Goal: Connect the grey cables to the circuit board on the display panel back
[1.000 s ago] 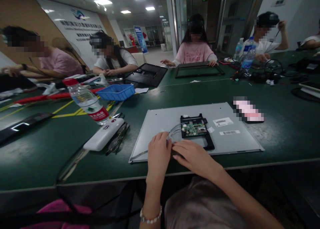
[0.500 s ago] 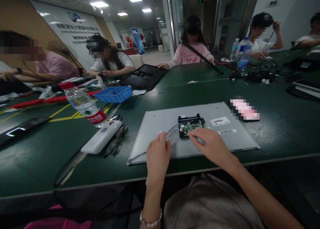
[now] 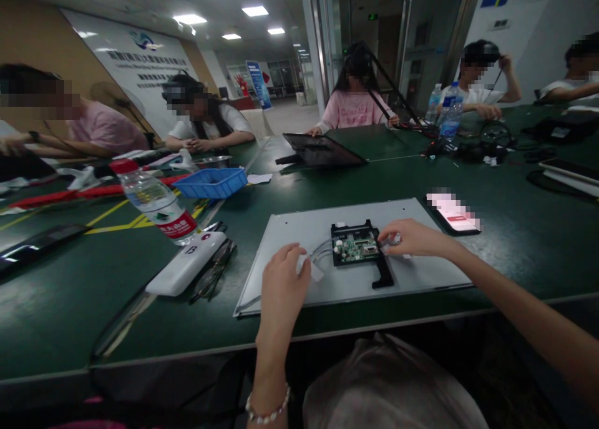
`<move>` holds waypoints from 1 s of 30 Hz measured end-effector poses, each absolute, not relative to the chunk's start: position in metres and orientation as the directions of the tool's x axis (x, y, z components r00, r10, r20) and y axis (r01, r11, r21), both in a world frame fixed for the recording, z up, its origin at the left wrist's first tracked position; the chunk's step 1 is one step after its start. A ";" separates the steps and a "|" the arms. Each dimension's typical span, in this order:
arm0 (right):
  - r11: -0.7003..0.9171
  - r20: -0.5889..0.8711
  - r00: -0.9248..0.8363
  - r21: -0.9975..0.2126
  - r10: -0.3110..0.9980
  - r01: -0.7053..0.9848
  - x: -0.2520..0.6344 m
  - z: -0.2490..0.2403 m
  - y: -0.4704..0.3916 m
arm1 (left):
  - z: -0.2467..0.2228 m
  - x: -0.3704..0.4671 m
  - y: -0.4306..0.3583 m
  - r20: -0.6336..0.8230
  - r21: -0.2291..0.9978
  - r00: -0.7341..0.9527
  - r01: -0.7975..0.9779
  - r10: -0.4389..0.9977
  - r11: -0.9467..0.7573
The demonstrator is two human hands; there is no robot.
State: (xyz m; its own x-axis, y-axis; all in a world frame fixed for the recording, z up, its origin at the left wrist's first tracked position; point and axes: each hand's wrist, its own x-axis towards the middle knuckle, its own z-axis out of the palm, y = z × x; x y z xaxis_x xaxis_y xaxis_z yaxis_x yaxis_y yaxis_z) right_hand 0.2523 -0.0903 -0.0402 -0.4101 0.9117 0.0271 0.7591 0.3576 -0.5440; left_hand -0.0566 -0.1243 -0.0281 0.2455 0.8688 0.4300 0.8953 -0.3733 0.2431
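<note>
A pale grey flat display panel [image 3: 262, 248] lies on the table in front of me. On its middle sits a black bracket [image 3: 384, 276] carrying a green circuit board [image 3: 358, 250]. Grey cables [image 3: 321, 249] run from the board's left side toward my left hand [image 3: 284, 282], whose curled thumb and fingers close around the cable with a whitish tag [image 3: 316, 271] hanging beside them. My right hand [image 3: 409, 238] is pinched at the bracket's right edge; a small whitish bit shows among its fingers, too small to name.
Left of the panel are a white power bank [image 3: 185, 266], eyeglasses [image 3: 213, 273] and a tilted water bottle [image 3: 156, 201]. A blue tray [image 3: 213, 184] stands behind. A phone [image 3: 453, 213] lies right of the panel. Across the table, a person [image 3: 358, 104] handles a black flat frame [image 3: 322, 149].
My right hand has moved right, from the board's front to the bracket's right edge. My left hand stays by the cables. Across the table, the black frame has been tilted and shifted right.
</note>
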 end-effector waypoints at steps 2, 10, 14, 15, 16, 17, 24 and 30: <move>0.338 0.003 -0.410 -0.572 0.912 0.747 0.252 -0.042 -0.088 | -0.026 -0.053 -0.131 0.426 0.217 0.311 0.877 0.850 -0.429; 0.205 -0.053 -0.329 -0.686 0.943 0.699 0.264 -0.044 -0.092 | -0.027 -0.048 -0.143 0.228 -0.017 0.446 0.891 0.865 -0.454; 0.171 -0.003 -0.245 -0.705 0.970 0.688 0.282 -0.049 -0.087 | -0.021 -0.050 -0.137 0.182 -0.130 0.461 0.887 0.868 -0.444; 0.161 0.014 -0.212 -0.699 0.977 0.696 0.287 -0.052 -0.085 | -0.019 -0.050 -0.135 0.181 -0.151 0.464 0.885 0.867 -0.441; 0.152 0.031 -0.180 -0.685 0.983 0.712 0.292 -0.055 -0.083 | -0.018 -0.051 -0.133 0.186 -0.168 0.463 0.884 0.867 -0.436; 0.143 0.045 -0.152 -0.663 0.987 0.735 0.297 -0.058 -0.081 | -0.017 -0.052 -0.131 0.194 -0.180 0.459 0.885 0.867 -0.429; 0.169 0.187 -0.087 -0.486 0.979 0.857 0.297 -0.058 -0.079 | -0.027 -0.060 -0.118 0.303 -0.189 0.420 0.906 0.855 -0.378; 0.409 0.223 -0.347 -0.391 0.911 0.824 0.257 -0.032 -0.065 | -0.036 -0.065 -0.112 0.310 -0.120 0.402 0.916 0.862 -0.384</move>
State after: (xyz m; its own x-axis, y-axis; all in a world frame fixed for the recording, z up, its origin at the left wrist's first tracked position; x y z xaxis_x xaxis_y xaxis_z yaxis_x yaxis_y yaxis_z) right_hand 0.2570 -0.0654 -0.0324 -0.3468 0.9110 0.2230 0.8242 0.4095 -0.3911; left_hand -0.0646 -0.1123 -0.0358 0.4017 0.8617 0.3099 0.9156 -0.3836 -0.1202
